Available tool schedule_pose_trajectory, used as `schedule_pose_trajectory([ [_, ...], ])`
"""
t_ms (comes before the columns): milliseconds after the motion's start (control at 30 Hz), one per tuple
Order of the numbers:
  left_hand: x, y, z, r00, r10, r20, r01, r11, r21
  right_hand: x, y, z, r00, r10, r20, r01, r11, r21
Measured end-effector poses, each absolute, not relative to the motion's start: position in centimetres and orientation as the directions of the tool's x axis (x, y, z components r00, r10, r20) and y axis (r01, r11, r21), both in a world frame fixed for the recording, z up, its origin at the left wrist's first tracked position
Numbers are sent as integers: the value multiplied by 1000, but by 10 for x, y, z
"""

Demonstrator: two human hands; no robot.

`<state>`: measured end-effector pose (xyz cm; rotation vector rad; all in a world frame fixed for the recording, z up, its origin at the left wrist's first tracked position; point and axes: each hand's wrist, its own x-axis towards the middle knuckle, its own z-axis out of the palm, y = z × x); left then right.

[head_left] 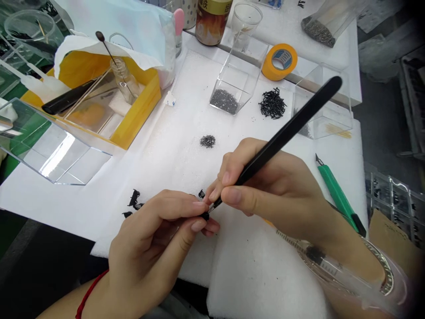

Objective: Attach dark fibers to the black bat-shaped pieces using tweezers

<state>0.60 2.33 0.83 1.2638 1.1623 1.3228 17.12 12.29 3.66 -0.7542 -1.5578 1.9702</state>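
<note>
My right hand [262,186] pinches black tweezers [285,137], whose fine steel tips reach a tiny black part [205,216] held in the fingertips of my left hand [156,239]. Both hands hover close together over a white foam sheet [166,177]. Several small black plastic pieces [133,200] lie on the foam left of my fingers. A small heap of tiny grey metal bits [207,141] sits further up. The tweezer tips and the part are partly hidden by my fingers.
Beyond the foam stand a transparent acrylic bin of grey bits [226,99], a heap of black pins [272,103], and a roll of masking tape [279,62]. A green utility knife [338,199] lies at right. A yellow tray [139,110] holds a glass jar at left.
</note>
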Motion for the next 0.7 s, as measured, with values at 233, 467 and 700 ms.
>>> schedule_pose_trajectory([
  [233, 4, 18, 6, -33, 997, 75, 20, -74, 997, 168, 120, 38, -715, 676, -177, -59, -311, -949],
  [467, 5, 16, 1, -46, 996, 78, 25, -77, 997, 176, 127, 45, -683, 708, -178, -85, -319, -944],
  [700, 3, 17, 1, 6, 994, 106, 3, -106, 994, 207, 145, 47, -134, 984, -117, 100, -104, -990],
])
